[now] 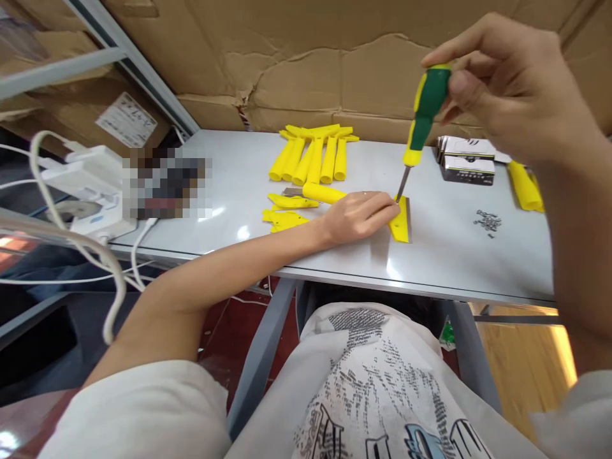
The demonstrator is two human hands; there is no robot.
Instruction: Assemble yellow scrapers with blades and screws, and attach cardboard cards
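Observation:
My right hand (pixel 507 89) is raised, its fingers closed around the top of a green and yellow screwdriver (pixel 428 105). The screwdriver's shaft points down, and its tip meets a yellow scraper (pixel 401 223) beside my left fingertips. A thin metal blade runs along the scraper's right edge. My left hand (pixel 361 217) lies over the scraper's handle and holds it down on the table. Just left of that hand are another yellow scraper handle (pixel 322 192) with a metal blade and several loose yellow head pieces (pixel 287 220).
Several yellow scraper handles (pixel 313 159) lie in a row at the back. Small black and white boxes (pixel 467 166), a heap of screws (pixel 488 221) and more yellow pieces (pixel 524 185) are on the right. A white power strip (pixel 102 191) with cables stands left. Cardboard (pixel 306 70) backs the table.

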